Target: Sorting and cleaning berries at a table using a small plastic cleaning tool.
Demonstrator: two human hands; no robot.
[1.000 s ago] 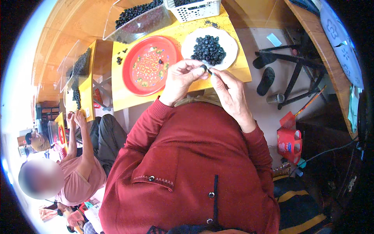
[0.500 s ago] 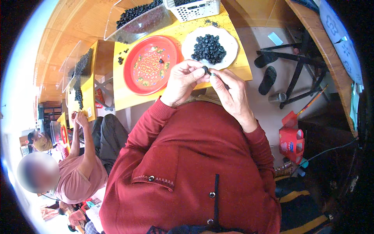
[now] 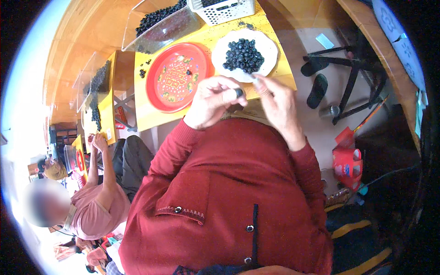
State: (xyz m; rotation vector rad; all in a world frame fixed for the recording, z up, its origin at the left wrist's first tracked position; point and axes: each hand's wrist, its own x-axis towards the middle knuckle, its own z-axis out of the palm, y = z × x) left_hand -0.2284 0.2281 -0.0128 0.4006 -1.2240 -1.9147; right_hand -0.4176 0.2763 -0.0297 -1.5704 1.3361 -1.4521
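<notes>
My left hand [image 3: 214, 101], over the table's near edge, pinches a small black round piece [image 3: 238, 92] between thumb and fingers. A short way to its right, my right hand [image 3: 280, 103] is apart from it, fingertips drawn together near the plate's lower rim. Whatever those fingertips hold, if anything, is too small to make out. Beyond the hands, a white plate [image 3: 271, 51] carries a heap of similar black pieces [image 3: 243, 55]. To the left lies a red patterned tray [image 3: 155, 82] with one small dark piece [image 3: 188, 72] on it.
At the back of the yellow table [image 3: 143, 120] stand a clear bin [image 3: 172, 33] of black pieces and a white perforated basket [image 3: 224, 14]. Dark crumbs are scattered nearby. A co-worker [image 3: 98, 201] sits at another table on the left. Slippers [image 3: 317, 90] and a red bag [image 3: 347, 167] are on the right.
My hands have come apart: the right has moved away from the black piece, which stays in my left fingers. The view has shifted slightly.
</notes>
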